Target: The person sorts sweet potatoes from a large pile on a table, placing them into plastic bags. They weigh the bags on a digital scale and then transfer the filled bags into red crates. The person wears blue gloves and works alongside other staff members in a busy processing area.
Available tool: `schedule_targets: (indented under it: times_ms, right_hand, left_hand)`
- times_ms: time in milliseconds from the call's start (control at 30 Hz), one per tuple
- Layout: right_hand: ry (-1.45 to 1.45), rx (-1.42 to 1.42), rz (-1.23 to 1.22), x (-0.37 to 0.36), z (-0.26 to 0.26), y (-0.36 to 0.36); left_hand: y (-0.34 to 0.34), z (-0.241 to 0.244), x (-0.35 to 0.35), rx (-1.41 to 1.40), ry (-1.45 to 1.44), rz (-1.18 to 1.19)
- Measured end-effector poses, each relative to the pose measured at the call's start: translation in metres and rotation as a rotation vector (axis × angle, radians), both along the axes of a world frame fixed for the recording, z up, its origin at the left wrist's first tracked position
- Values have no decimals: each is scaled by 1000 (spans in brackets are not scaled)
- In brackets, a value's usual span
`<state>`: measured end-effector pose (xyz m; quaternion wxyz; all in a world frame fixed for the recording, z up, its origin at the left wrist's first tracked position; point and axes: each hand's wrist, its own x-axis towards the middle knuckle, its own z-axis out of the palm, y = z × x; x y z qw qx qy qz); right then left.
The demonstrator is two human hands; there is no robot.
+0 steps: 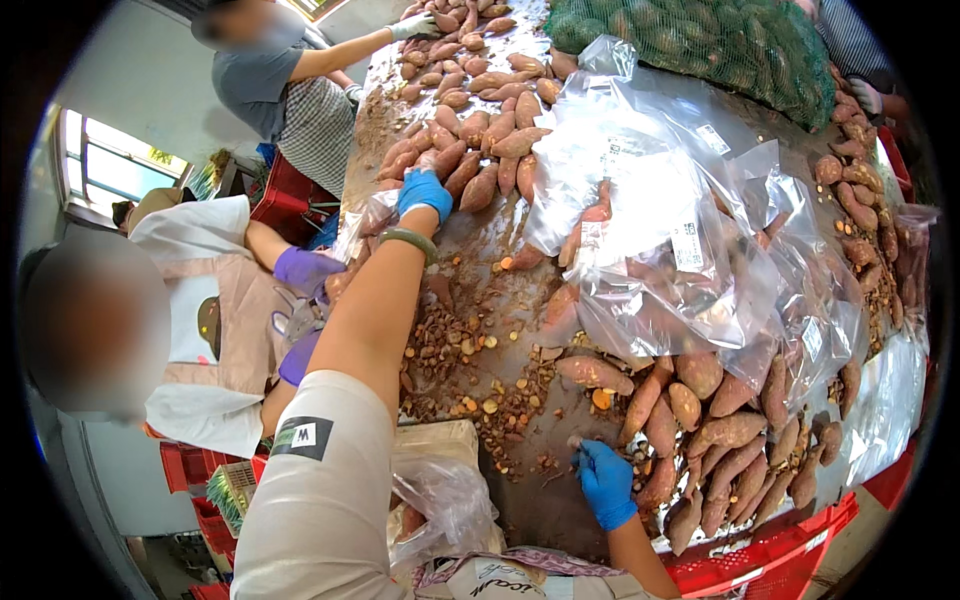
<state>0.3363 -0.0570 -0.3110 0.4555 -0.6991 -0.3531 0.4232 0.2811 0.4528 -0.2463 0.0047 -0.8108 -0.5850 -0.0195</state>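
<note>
My left hand (424,196), in a blue glove with a green bangle on the wrist, reaches to the near edge of a pile of sweet potatoes (480,184). Its fingers touch a sweet potato (448,159); their grip is partly hidden. Low over the dirty tabletop (536,465) is my right hand (604,480), also blue-gloved, with its fingers bent. A small pale spot shows at its fingertips, too small to identify. Just right of it lie more sweet potatoes (660,427), among trimmed bits and cut slices (491,405).
Clear plastic bags of sweet potatoes (675,247) cover the table's middle right. Beyond sits a green mesh sack (697,45). A co-worker in purple gloves (307,271) works close on my left, another (289,97) farther up. A plastic bag (442,510) and red crate (780,547) are nearby.
</note>
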Motion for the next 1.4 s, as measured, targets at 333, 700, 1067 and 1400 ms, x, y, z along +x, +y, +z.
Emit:
schedule_targets:
  times_ms: [333, 700, 1067, 1400]
  right_hand:
    - [-92, 46, 1, -1, 8, 1]
    - [15, 142, 6, 31, 64, 7]
    - [-792, 604, -187, 4, 252, -46]
    - [-852, 604, -136, -13, 263, -71]
  left_hand:
    - [-10, 5, -16, -175, -187, 54]
    - [-289, 187, -69, -1394, -983, -394]
    - [-399, 213, -107, -566, -773, -848]
    - [-438, 213, -125, -257, -722, -851]
